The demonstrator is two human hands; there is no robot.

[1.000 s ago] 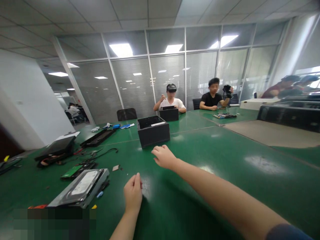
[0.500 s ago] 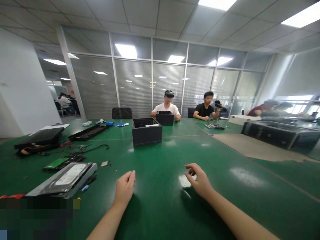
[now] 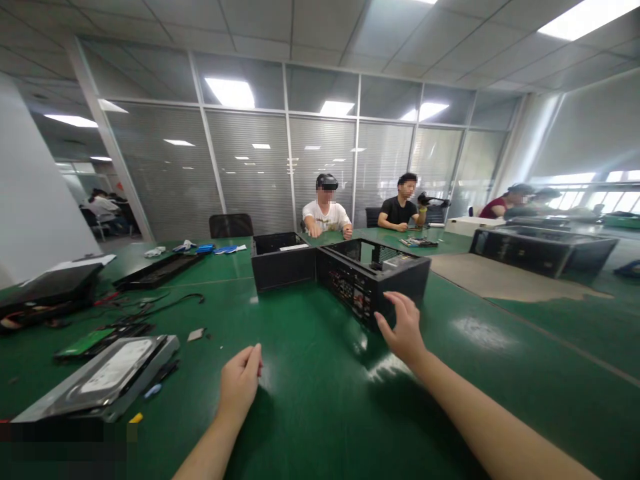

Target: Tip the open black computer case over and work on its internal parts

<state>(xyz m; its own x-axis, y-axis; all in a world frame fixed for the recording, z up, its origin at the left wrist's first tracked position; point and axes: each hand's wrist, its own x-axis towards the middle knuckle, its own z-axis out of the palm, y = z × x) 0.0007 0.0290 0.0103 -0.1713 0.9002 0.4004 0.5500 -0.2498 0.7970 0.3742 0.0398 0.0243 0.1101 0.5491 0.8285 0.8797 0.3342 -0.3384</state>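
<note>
My right hand (image 3: 403,331) reaches forward and grips the near corner of an open black computer case (image 3: 373,273), which stands on the green table (image 3: 320,400) with its rear port panel facing me. My left hand (image 3: 240,383) rests on its edge on the table to the left, fingers stretched out together, holding nothing. A hard drive in a metal bracket (image 3: 107,377) lies to the left of my left hand.
A second open black case (image 3: 283,263) stands behind the first. A green circuit board (image 3: 83,342), cables (image 3: 165,303) and flat black panels lie at the left. A long black case (image 3: 540,250) and a brown mat (image 3: 500,280) are at the right. Two people sit across the table.
An open black computer case now stands in front of me with my right hand on its corner; before, that hand hovered over bare table. My left hand has barely moved.
</note>
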